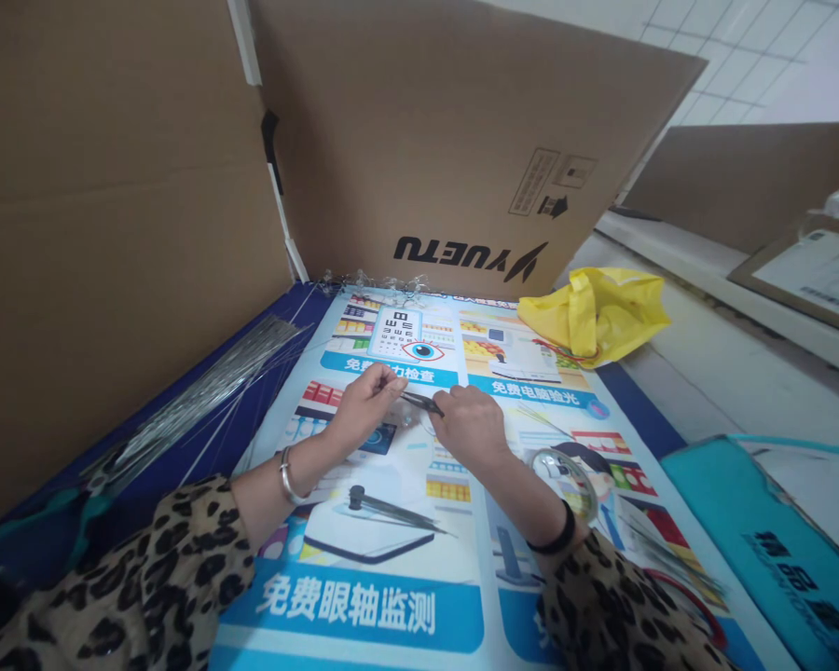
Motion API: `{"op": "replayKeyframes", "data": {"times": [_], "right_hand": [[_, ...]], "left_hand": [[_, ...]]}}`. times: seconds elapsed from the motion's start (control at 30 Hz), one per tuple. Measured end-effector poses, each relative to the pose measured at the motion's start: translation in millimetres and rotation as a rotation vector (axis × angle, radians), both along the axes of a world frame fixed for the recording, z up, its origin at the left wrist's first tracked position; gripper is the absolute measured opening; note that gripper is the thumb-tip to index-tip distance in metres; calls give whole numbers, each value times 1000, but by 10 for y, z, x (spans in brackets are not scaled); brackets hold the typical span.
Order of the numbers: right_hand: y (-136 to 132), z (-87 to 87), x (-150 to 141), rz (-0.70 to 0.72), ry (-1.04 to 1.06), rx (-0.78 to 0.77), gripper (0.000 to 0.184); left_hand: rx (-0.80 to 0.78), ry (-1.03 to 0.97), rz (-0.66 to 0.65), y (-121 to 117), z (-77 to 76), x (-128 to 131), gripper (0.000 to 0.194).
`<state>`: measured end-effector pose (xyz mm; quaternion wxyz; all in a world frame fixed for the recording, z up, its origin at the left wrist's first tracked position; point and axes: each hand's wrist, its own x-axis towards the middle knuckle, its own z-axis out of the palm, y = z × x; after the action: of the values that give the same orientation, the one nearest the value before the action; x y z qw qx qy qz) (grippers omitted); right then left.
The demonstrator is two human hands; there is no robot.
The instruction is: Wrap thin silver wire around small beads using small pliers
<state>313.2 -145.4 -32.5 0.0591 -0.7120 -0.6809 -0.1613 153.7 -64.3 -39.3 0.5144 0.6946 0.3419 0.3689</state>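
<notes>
In the head view, the left hand [374, 399] was nearly closed, thumb and fingertips pinched together at one end of a slender dark tool [421, 403]; whether they gripped its tip or something finer could not be told. The right hand [470, 424] was closed, its curled fingers holding the tool's other end. The tool lay between the two hands, over a glossy printed poster [353, 610] with blue and white panels. Just below it showed a small clear piece [406, 419], too blurred to make out. A rigid silver bangle [290, 475] circled the left wrist and a soft black band [563, 529] the right, both near leopard-print sleeves. Nearer the person, thin dark strips [395, 513] with a blocky head lay across the poster. Right of them sat a round, glassy-looking roll [566, 480], partly behind the right forearm, and a curved red rim [695, 606]. At the far right corner slumped a crinkled yellow plastic bag [598, 317]; a flat teal packet [776, 550] lay at the right edge. On the left, a bundle of thin, shiny wires [206, 396] rested on dark blue cloth [248, 424], beside teal-handled cutters [90, 508]. Tangled clear pieces [384, 287] lay along the foot of upright, matte brown cardboard [461, 140].
</notes>
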Motion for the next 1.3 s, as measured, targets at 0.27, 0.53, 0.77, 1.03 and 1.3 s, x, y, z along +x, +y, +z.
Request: {"op": "replayKeyframes", "data": {"times": [0.27, 0.53, 0.77, 1.03, 1.3], "right_hand": [[-15, 46, -42, -51, 19, -79, 18], [-9, 60, -55, -80, 41, -124, 22], [-9, 38, -43, -62, 49, -93, 21], [-2, 44, -32, -52, 127, -143, 17], [11, 47, -31, -33, 167, -167, 17]], "left_hand": [[-8, -36, -29, -3, 22, -1, 26], [-31, -60, -55, 5, 28, -7, 26], [-107, -119, -126, 24, 14, -6, 27], [-138, -176, -173, 35, 43, -17, 28], [-115, -209, -203, 56, 21, -25, 27]]}}
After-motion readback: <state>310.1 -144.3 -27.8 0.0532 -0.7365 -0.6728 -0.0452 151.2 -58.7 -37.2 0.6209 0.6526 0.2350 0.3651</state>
